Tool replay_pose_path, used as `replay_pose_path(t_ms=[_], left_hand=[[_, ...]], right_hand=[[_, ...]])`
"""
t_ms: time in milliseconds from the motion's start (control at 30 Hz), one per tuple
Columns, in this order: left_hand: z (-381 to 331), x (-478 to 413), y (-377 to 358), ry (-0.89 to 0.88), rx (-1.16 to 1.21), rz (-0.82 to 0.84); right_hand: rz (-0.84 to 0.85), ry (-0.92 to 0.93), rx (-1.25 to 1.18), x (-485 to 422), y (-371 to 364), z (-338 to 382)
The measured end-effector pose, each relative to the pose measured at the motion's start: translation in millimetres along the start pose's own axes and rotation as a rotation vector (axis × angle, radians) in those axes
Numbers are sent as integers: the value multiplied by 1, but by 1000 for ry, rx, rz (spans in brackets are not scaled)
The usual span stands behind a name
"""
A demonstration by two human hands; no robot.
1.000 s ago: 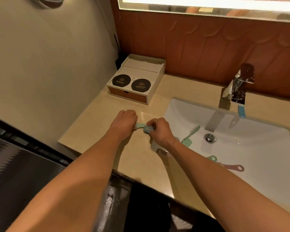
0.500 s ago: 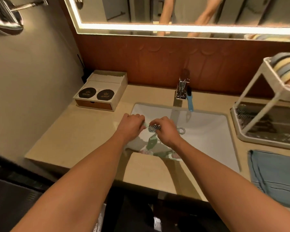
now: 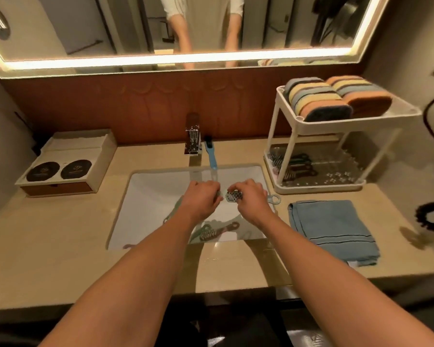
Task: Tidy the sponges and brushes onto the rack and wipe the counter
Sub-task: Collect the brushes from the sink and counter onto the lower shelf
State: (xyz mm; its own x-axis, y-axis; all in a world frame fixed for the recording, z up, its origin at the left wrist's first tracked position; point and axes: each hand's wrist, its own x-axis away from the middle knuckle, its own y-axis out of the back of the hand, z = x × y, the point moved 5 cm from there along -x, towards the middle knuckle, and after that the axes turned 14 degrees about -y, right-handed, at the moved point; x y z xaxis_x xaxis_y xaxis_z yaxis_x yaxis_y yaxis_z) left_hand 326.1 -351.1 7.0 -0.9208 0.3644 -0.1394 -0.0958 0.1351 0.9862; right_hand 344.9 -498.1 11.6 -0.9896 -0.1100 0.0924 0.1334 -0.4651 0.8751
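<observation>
So the white two-tier rack [image 3: 281, 151] sits at the right end of the counter [image 3: 60, 246], just past the sink [image 3: 150, 186]. Top shelf is packed with striped sponges [image 3: 318, 98] standing on edge in two rows, orange, yellow and blue-grey layers. On the lower shelf a few brushes [image 3: 296, 166] lie at its left side, dark handles, kinda hard to make out through the frame.

The sink's got stuff in it too: a red-handled brush [image 3: 227, 227] lies near the front edge, with a green one [image 3: 172, 211] half hidden behind the left forearm.

On the far left there's a shallow box [image 3: 90, 156] with two black round discs in it.

The brush [image 3: 234, 196] being handled is up over the right half of the sink, between both hands. The right hand [image 3: 252, 199] is wrapped round it. The head has a dark, criss-cross mesh look, and the handle's loop end pokes out toward the rack. The left hand [image 3: 203, 199] is curled up right against the head, but I can't tell if it's actually gripping anything.

A blue brush [image 3: 211, 156] lies on the counter beside the faucet [image 3: 193, 141], and a folded blue towel [image 3: 333, 229] lies in front of the rack.
</observation>
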Motion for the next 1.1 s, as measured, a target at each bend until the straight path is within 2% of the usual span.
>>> replay_pose_path(t_ms=[333, 433, 600, 733, 967, 1100], left_hand=[[-79, -64, -16, -146, 21, 5], [-93, -76, -22, -187, 4, 27], [-104, -91, -27, -223, -12, 29], [-115, -106, -30, -252, -15, 13], [-125, -127, -47, -270, -38, 38], [-131, -132, -53, -277, -14, 28]], right_hand=[[-122, -145, -4, -20, 51, -88], [-113, -157, 45, -28, 66, -111], [-216, -146, 155, -47, 81, -128], [-164, -126, 147, -74, 80, -132], [-40, -216, 200, -109, 66, -139], [18, -243, 149, -111, 57, -147]])
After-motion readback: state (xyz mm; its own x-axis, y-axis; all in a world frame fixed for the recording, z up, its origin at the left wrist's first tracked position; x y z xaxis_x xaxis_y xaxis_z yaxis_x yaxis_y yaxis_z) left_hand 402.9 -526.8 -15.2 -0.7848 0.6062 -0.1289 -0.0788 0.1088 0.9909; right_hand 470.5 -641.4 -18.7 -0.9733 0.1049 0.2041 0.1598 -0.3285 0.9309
